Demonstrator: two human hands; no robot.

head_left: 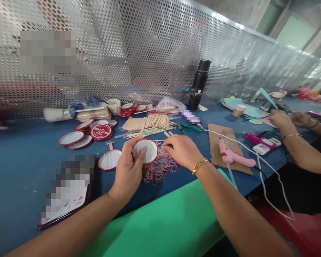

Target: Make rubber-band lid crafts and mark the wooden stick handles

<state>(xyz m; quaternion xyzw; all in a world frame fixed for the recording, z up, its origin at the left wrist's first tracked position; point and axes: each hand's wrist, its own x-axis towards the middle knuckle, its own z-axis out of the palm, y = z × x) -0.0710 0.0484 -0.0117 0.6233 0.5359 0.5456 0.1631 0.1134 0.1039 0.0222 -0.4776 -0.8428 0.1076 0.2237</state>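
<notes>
My left hand (130, 167) grips a round white lid with a red rim (149, 152), its thumb lying on the white face. Just right of the lid, my right hand (180, 148) has thumb and fingers pinched together above a tangle of thin coloured strings (160, 169); what they hold, if anything, is too small to name. A gold chain bracelet (199, 166) circles the right wrist. Left of my left hand lies another white disc with a red rim (109, 160), with a small wooden stick at its top edge.
Red-rimmed lids (71, 138) and wooden sticks (147, 122) lie behind. A black bottle (199, 85) stands by the mesh. A tablet (69, 196) is at left, a pink glue gun (234, 157) on cardboard (214, 142) at right. Another person's hands (282, 121) work far right.
</notes>
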